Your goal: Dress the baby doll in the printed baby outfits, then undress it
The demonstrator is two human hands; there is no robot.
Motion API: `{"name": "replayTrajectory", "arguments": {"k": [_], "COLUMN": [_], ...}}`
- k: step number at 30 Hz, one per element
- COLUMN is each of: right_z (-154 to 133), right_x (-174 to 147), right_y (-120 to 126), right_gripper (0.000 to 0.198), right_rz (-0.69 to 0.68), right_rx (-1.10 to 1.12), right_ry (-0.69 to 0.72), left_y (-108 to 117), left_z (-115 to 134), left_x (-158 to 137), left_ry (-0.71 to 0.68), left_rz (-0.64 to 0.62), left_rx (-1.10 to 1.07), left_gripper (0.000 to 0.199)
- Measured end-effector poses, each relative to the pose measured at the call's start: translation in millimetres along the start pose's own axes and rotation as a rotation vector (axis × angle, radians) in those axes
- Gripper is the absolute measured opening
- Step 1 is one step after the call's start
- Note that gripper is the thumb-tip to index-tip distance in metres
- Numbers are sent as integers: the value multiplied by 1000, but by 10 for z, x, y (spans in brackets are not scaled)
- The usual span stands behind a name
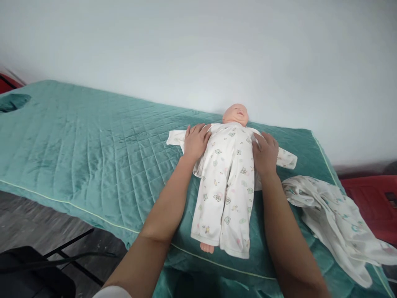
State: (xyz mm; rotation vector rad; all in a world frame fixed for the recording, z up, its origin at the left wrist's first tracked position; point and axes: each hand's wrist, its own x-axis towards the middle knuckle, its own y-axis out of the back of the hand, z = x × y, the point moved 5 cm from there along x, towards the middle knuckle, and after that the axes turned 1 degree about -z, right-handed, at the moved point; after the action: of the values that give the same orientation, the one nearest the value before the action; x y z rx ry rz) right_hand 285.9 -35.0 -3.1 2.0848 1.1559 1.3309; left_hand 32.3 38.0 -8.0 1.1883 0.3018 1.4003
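Observation:
A baby doll (236,114) lies face up on the green quilted cover, its head toward the wall. It wears a white patterned long-sleeved top (287,158), sleeves spread to both sides. White printed trousers (228,182) cover its front from the chest down. One doll foot (206,247) pokes out of the left trouser leg; the other is hidden. My left hand (197,141) rests on the doll's left-hand side in view, fingers extended over the top. On the opposite side, my right hand (266,152) touches the clothing near the chest, thumb and fingers apart.
A crumpled white printed cloth (338,219) lies at the right, hanging over the edge of the green-covered bed (93,140). Behind stands a pale wall (186,49). A red chair (372,203) is at the right, and a black object (34,273) sits at lower left.

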Motion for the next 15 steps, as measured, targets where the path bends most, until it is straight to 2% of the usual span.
{"name": "replayTrajectory", "arguments": {"k": [6,10,11,13,15], "right_z": [207,551,586,518,276], "right_x": [288,323,312,297,296], "right_y": [-23,29,43,86,153], "right_gripper": [42,38,37,35,33], "right_rz": [-95,-114,-114,-81,-11], "right_rx": [-192,-172,-166,-177,-180], "right_ry": [-23,-251,-264,-174,-8], "left_y": [1,54,64,80,87], "left_z": [-165,-440,-491,-540,-541], "left_x": [110,167,168,154,129], "left_ry": [49,182,187,165,148], "left_rz": [-55,-116,-124,-116,-92], "left_rx": [161,191,196,200,187], "left_gripper": [45,41,40,39,40]}}
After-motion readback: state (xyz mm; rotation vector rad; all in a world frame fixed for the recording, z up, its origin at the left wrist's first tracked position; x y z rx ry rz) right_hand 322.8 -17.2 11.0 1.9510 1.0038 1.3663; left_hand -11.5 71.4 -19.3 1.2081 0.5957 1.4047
